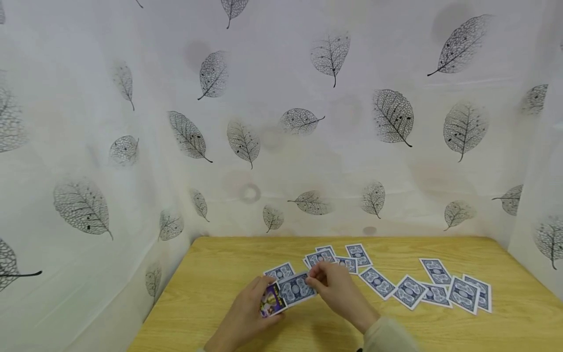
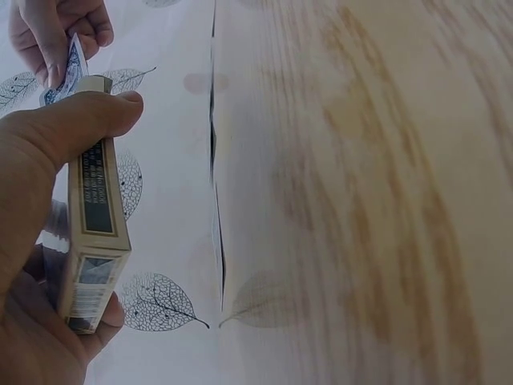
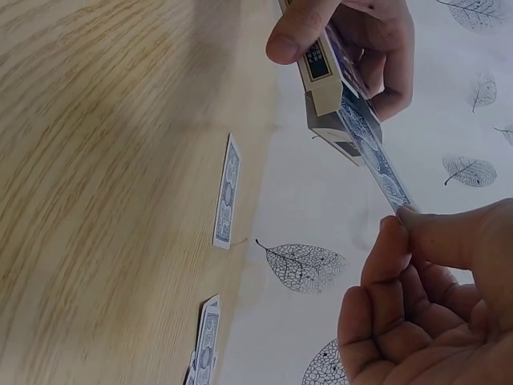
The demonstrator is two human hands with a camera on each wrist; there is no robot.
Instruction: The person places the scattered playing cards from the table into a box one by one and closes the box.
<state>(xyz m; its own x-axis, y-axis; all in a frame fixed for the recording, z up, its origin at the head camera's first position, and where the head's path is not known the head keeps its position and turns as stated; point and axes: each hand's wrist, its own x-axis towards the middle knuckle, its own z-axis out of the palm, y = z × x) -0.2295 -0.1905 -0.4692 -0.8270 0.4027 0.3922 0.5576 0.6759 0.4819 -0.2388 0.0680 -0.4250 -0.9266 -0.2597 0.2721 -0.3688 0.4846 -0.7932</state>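
Left hand: on my head feed, the left hand (image 1: pixel 250 305) grips the card box (image 1: pixel 271 302), which is held above the tabletop (image 1: pixel 211 288); in the left wrist view I see the thumb (image 2: pixel 96 114) lying across its narrow side.
Right hand: I have the right hand (image 1: pixel 340 288) pinching the blue-and-white card (image 1: pixel 295 289) by one end between thumb and forefinger; the other fingers are curled.
Pinched card: it spans the gap between the hands, its far end at the box's open end. I cannot tell how much lies inside.
Box face: purple and yellow artwork shows on the broad side; my left wrist camera catches a dark lettered panel (image 2: pixel 98 188) on the narrow side and a barcode (image 2: pixel 86 303) on the end.
Cards to the left: a lone card (image 1: pixel 279 271) lies just behind the box, with an overlapping cluster (image 1: pixel 321 257) farther back.
Cards to the right: a slanted card (image 1: pixel 377 282) leads towards a right-hand group (image 1: pixel 463 294), partly overlapping. Patterned backs face up throughout.
Backdrop: pale sheeting (image 1: pixel 272 171) printed with dark leaf skeletons surrounds the tabletop.
Sleeve: a light sleeve (image 1: pixel 390 336) covers the right forearm.
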